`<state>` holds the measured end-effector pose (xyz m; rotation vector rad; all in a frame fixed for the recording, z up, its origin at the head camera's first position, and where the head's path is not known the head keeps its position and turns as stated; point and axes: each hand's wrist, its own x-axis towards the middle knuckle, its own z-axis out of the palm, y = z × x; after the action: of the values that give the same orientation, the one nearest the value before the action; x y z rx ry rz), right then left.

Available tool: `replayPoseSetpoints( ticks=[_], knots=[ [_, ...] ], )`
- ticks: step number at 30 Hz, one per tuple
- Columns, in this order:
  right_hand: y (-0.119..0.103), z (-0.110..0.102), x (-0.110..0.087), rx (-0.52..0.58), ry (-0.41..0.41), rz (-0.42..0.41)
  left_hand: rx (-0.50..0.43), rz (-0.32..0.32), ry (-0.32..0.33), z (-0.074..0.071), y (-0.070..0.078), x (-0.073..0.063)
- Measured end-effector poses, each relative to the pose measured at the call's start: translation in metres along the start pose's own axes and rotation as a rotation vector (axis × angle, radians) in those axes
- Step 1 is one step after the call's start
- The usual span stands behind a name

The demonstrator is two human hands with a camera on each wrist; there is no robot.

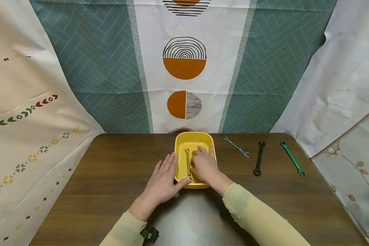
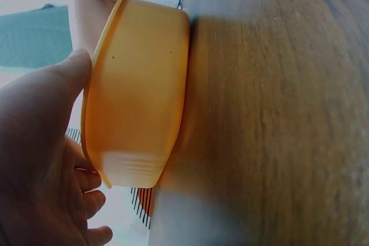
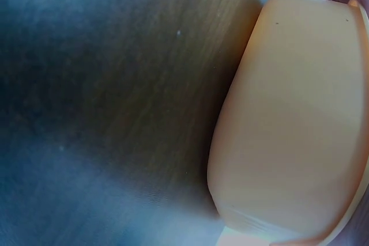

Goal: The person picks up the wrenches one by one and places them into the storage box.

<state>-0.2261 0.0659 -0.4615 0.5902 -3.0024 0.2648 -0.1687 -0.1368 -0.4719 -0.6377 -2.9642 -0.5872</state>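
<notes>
A yellow plastic bin (image 1: 195,136) stands on the table, its side filling much of both wrist views. Inside it, toward the left, lies a small brass-coloured combination wrench (image 1: 188,162), its ring end near me. My left hand (image 1: 163,181) rests at the bin's near left corner, fingers along the left rim and thumb over the front rim, close to the wrench's ring end. Over the right part of the bin, my right hand (image 1: 204,164) reaches in with fingers spread and bent, just right of the wrench. Contact between its thumb side and the wrench is unclear.
Right of the bin lie a silver open-end wrench (image 1: 236,147), a black combination wrench (image 1: 259,159) and a green wrench (image 1: 292,158) on the brown wooden table (image 1: 120,164). A patterned curtain (image 1: 110,68) hangs along the table's back edge.
</notes>
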Motion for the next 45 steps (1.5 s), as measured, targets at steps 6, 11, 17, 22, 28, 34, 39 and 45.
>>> replayPoseSetpoints(
  ticks=[6, 11, 17, 22, 28, 34, 39, 45],
  knots=[
    [-0.0005, 0.0019, 0.0010, 0.001, -0.006, -0.003, 0.000, 0.002, 0.013, 0.0011, -0.0007, 0.0001],
    [-0.0012, 0.0018, 0.0013, 0.002, -0.017, 0.000, 0.004, 0.002, 0.016, 0.0015, -0.0008, 0.0009],
    [-0.0019, -0.0003, -0.0002, 0.002, 0.005, -0.006, 0.008, 0.002, 0.004, 0.0017, -0.0008, 0.0009],
    [-0.0027, -0.0011, -0.0002, -0.017, 0.053, -0.008, 0.011, -0.001, -0.002, 0.0011, -0.0002, 0.0016],
    [-0.0018, 0.0002, 0.0003, -0.031, 0.085, -0.007, 0.013, 0.007, 0.003, 0.0001, -0.0001, 0.0008],
    [-0.0001, 0.0000, -0.0004, -0.031, 0.134, 0.000, 0.006, 0.006, -0.002, 0.0007, -0.0002, 0.0005],
    [0.0001, -0.0024, -0.0018, -0.011, 0.161, -0.002, 0.015, -0.005, -0.018, -0.0004, 0.0011, 0.0003],
    [0.0024, -0.0062, -0.0041, -0.010, 0.177, 0.009, 0.015, -0.005, -0.015, 0.0002, 0.0004, 0.0002]
  ],
)
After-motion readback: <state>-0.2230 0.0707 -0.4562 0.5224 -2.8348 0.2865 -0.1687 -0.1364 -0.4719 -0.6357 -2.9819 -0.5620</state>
